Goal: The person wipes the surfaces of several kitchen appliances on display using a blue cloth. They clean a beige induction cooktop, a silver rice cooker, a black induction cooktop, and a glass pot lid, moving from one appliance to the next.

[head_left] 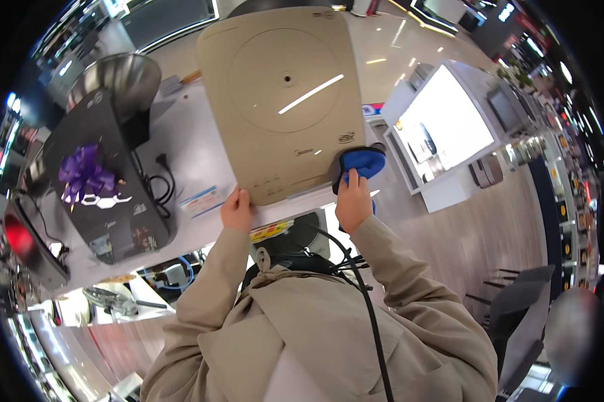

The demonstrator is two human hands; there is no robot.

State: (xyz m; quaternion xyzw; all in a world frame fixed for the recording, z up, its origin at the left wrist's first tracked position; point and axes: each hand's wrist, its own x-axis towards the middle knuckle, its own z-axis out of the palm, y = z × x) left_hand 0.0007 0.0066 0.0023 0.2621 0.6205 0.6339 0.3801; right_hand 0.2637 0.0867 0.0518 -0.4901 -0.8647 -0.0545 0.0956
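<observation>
A beige induction cooktop (285, 134) with a thin circle marked on its glass stands tilted up over the white counter, its lower edge toward me. My left hand (237, 210) is closed on its near left corner, thumb on the front face. With my right hand (353, 199) I grip a blue cleaning pad with a black rim (362, 163), which rests against the near right corner of the cooktop. Part of the pad is hidden behind my fingers.
Left on the white counter (181, 137) stand a dark cooktop (101, 181) with a purple bow (86, 173), a steel bowl (118, 77) and a coiled black cord (160, 191). A bright display stand (442, 127) is at right. A black cable (369, 305) hangs before my chest.
</observation>
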